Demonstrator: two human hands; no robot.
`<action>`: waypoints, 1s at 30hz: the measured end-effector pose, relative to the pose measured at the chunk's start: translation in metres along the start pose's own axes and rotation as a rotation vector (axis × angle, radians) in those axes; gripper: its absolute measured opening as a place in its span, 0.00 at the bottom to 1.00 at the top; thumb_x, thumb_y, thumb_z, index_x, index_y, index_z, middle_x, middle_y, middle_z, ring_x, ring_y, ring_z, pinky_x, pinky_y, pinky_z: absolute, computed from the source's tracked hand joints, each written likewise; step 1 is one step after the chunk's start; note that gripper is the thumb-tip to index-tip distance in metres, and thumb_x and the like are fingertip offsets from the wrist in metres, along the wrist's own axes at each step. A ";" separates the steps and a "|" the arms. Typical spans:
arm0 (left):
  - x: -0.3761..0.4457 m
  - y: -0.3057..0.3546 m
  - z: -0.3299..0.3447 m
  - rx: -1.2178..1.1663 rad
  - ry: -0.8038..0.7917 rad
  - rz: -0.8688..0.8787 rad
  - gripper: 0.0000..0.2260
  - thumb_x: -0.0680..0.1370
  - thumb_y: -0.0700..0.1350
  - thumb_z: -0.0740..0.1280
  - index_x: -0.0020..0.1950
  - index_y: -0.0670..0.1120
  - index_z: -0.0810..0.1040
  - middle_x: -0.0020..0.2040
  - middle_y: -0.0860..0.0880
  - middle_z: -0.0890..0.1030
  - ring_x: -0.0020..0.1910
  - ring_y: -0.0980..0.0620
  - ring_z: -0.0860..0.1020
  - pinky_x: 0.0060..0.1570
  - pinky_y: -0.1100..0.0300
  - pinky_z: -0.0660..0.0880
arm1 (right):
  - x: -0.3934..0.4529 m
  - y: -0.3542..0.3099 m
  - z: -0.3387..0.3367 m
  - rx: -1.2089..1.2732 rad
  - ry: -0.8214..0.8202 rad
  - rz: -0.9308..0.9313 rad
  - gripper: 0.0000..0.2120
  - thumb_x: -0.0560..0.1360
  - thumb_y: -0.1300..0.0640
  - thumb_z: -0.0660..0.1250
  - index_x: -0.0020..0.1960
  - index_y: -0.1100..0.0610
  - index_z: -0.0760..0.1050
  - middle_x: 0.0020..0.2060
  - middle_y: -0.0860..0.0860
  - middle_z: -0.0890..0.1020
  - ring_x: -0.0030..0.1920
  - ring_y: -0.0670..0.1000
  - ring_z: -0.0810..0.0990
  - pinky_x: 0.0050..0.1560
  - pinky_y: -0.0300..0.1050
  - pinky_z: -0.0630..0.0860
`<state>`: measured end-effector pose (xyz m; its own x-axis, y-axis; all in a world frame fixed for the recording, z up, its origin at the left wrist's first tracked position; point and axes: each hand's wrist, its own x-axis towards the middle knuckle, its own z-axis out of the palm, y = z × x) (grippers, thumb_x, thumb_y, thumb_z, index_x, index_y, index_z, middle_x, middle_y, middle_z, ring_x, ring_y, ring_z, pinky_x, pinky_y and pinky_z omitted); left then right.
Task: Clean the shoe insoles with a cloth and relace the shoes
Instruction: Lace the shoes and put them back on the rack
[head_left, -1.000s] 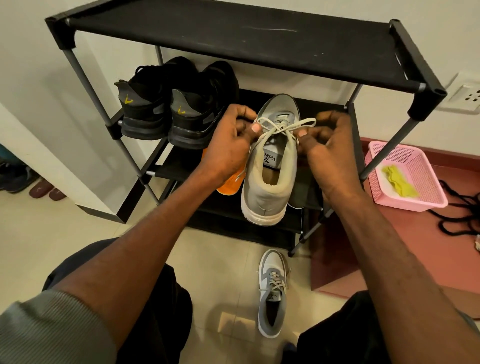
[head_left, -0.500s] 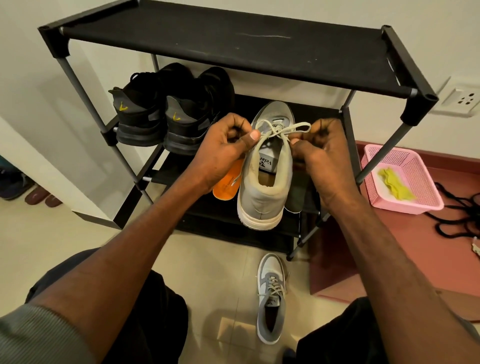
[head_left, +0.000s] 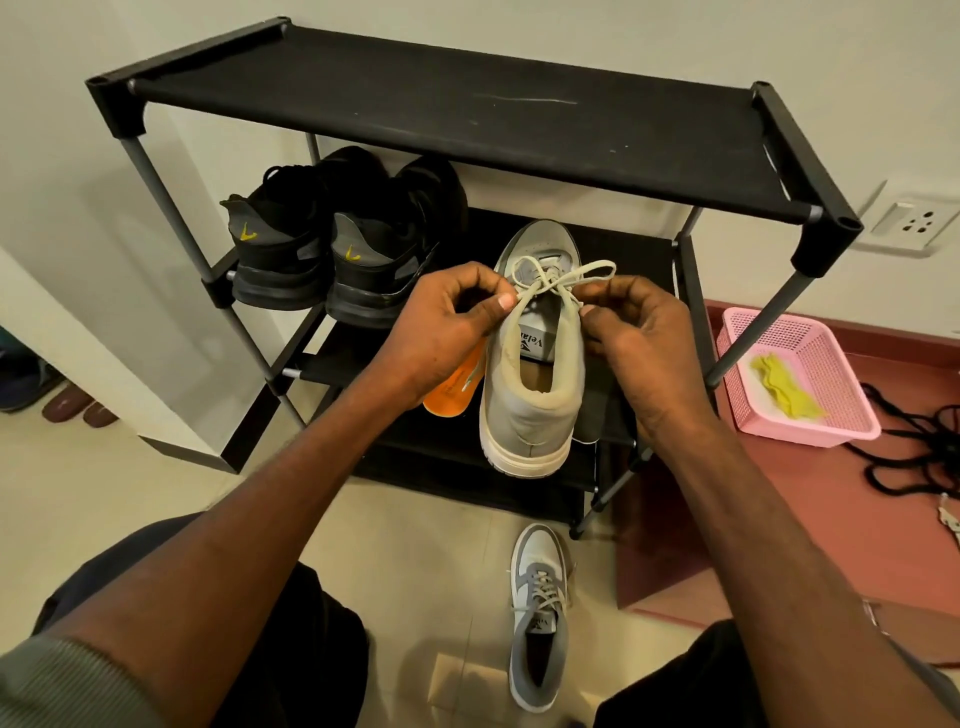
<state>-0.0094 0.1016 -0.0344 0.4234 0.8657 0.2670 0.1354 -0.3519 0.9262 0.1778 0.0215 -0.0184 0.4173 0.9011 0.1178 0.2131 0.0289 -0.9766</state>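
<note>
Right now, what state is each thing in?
Grey shoe: on rack, lace bow half tied.
Left hand: pinching lace.
Right hand: pinching lace.
Floor shoe: laced.
Orange insole: out, on shelf.
Yellow cloth: in pink basket.

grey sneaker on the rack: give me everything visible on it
The grey sneaker has a cream sole, collar and laces, with a printed tongue label. It stands upright on the rack shelf, heel toward the camera and overhanging the edge. Laces form bow loops; left hand and right hand each pinch a strand.
</note>
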 end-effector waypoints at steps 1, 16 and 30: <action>0.000 0.000 0.000 0.001 0.004 -0.004 0.05 0.83 0.41 0.67 0.54 0.43 0.82 0.47 0.50 0.84 0.47 0.56 0.82 0.50 0.60 0.77 | 0.000 0.001 0.000 -0.011 0.002 -0.007 0.08 0.80 0.61 0.71 0.58 0.54 0.82 0.54 0.48 0.85 0.56 0.48 0.84 0.58 0.50 0.84; 0.001 0.003 0.000 -0.209 -0.037 -0.067 0.10 0.84 0.44 0.65 0.64 0.43 0.77 0.55 0.41 0.82 0.55 0.44 0.82 0.57 0.49 0.80 | 0.001 0.001 0.001 -0.041 0.003 -0.019 0.08 0.81 0.60 0.69 0.58 0.53 0.82 0.52 0.46 0.84 0.53 0.44 0.84 0.49 0.38 0.81; 0.002 0.000 0.007 -0.061 0.068 -0.055 0.06 0.85 0.42 0.64 0.55 0.43 0.80 0.50 0.48 0.83 0.49 0.53 0.81 0.53 0.53 0.79 | 0.001 0.006 0.003 -0.039 0.105 -0.016 0.07 0.86 0.56 0.59 0.60 0.54 0.75 0.49 0.47 0.83 0.43 0.41 0.80 0.45 0.41 0.79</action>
<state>-0.0025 0.1006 -0.0354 0.3549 0.9059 0.2308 0.1010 -0.2826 0.9539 0.1765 0.0238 -0.0247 0.5038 0.8501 0.1534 0.2537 0.0241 -0.9670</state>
